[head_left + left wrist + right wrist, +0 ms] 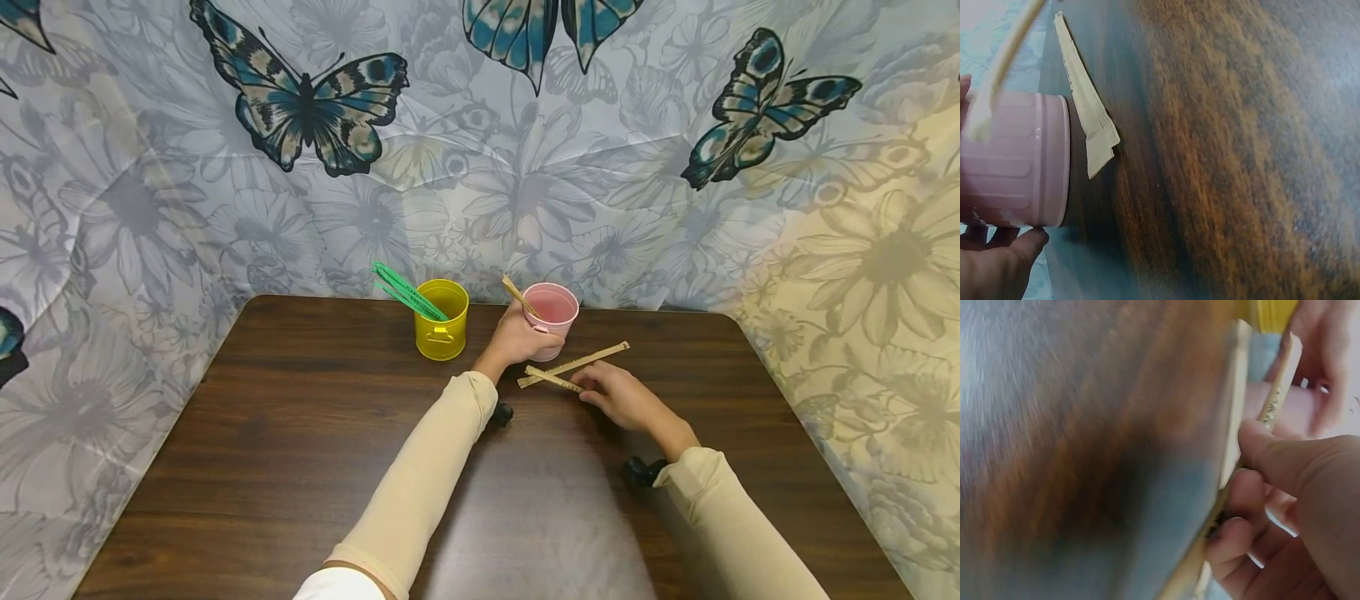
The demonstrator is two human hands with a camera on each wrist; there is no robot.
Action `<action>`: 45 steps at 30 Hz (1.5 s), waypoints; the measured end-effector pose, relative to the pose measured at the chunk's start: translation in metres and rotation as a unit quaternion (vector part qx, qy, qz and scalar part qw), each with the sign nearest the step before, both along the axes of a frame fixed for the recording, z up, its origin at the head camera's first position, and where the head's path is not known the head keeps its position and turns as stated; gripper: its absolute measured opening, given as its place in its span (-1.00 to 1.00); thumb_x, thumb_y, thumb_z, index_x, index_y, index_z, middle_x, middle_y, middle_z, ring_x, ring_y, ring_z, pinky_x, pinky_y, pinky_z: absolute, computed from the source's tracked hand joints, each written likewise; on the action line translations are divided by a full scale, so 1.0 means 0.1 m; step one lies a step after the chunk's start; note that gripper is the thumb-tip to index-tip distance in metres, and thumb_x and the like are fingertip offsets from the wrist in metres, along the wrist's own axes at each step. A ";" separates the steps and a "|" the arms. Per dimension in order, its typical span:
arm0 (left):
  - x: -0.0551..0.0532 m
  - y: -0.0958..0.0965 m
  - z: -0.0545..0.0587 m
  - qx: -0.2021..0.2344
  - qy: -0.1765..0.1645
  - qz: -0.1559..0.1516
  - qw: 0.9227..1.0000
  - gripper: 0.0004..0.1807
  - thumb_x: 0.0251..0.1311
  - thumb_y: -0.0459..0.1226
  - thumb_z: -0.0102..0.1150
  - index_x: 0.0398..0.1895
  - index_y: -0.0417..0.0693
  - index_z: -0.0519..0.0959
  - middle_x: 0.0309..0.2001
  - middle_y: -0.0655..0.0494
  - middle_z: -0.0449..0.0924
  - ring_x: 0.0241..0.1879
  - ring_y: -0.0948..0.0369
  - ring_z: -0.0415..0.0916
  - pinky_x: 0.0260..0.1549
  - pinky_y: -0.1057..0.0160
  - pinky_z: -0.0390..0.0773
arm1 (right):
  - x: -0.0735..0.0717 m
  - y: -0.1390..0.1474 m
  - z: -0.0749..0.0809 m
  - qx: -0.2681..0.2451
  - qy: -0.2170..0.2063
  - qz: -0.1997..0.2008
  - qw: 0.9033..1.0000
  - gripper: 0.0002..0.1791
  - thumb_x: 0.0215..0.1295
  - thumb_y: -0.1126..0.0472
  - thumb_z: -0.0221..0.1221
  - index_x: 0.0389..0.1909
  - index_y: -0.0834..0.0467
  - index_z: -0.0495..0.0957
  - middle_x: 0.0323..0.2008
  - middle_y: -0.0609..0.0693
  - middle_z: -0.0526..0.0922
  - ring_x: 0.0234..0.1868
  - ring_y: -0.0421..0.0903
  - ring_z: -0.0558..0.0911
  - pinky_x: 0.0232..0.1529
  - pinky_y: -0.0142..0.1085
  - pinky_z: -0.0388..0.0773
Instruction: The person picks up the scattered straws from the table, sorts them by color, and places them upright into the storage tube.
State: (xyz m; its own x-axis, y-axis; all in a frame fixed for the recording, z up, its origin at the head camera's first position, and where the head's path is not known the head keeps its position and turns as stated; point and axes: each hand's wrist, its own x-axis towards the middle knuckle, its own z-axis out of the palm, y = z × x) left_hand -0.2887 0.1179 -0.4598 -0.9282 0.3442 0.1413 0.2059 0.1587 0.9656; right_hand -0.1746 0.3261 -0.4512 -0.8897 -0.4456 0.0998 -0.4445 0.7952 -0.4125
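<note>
My left hand (520, 337) grips the side of a small pink bucket (552, 310), which stands upright near the table's back edge. One narrow tan paper packet (517, 292) leans out of its mouth. To the bucket's front right, my right hand (618, 398) pinches a second tan packet (551, 379) between thumb and fingers, as the right wrist view also shows. Beneath and behind it, a third tan packet (600, 356) lies slanting on the table. In the left wrist view the held packet (1013, 50) is blurred, passing before the pink bucket (1007, 162).
Left of the pink bucket stands a yellow bucket (441, 340) with several thin green packets (408, 292) leaning out. Both are on a dark wooden table (247, 442). Directly behind the table hangs a butterfly-printed cloth (450, 192).
</note>
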 end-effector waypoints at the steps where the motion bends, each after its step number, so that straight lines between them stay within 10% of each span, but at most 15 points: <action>1: 0.00 0.00 0.01 0.005 0.000 -0.001 1.000 -0.10 -0.12 -0.36 0.63 0.35 -0.06 0.38 0.21 -0.05 0.59 0.22 0.02 0.57 0.28 0.08 0.52 | 0.01 0.03 0.04 0.005 -0.001 0.002 1.000 -0.82 0.31 0.33 0.32 -0.09 0.13 0.68 -0.27 -0.06 0.63 -0.23 -0.17 0.58 -0.21 -0.27 0.57; 12: 0.02 0.01 0.02 -0.009 0.011 0.002 1.000 -0.07 -0.13 -0.36 0.63 0.38 -0.06 0.35 0.21 -0.03 0.58 0.22 0.05 0.56 0.29 0.14 0.53 | 0.09 0.26 0.56 -0.044 -0.014 -0.026 0.999 -0.86 0.32 0.31 0.32 -0.16 0.06 0.66 -0.30 -0.08 0.62 -0.36 -0.26 0.55 -0.38 -0.37 0.53; 30: 0.00 0.01 -0.01 -0.016 0.006 0.000 1.000 -0.06 -0.11 -0.32 0.62 0.40 -0.05 0.32 0.24 -0.02 0.54 0.23 0.07 0.54 0.29 0.12 0.52 | -0.24 -0.37 1.30 -0.168 0.210 -0.039 0.962 -0.84 0.29 0.37 0.33 -0.16 0.19 0.60 -0.38 -0.06 0.50 -0.51 -0.28 0.38 -0.50 -0.46 0.32; 45: -0.01 -0.01 -0.01 -0.031 0.002 -0.006 1.000 -0.02 -0.08 -0.30 0.59 0.45 0.04 0.25 0.29 0.02 0.49 0.23 0.10 0.51 0.30 0.11 0.51 | -0.59 -0.77 1.23 -0.180 0.169 -0.030 0.969 -0.89 0.41 0.26 0.26 -0.13 0.19 0.58 -0.23 0.04 0.57 -0.55 -0.20 0.44 -0.54 -0.45 0.38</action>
State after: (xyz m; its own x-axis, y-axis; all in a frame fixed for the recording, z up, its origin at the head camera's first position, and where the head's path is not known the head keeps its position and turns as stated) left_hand -0.2901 0.1171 -0.4604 -0.9234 0.3635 0.1233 0.2120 0.2151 0.9533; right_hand -0.2338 0.2490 -0.3277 -0.8022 -0.2756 0.5296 -0.5596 0.6563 -0.5061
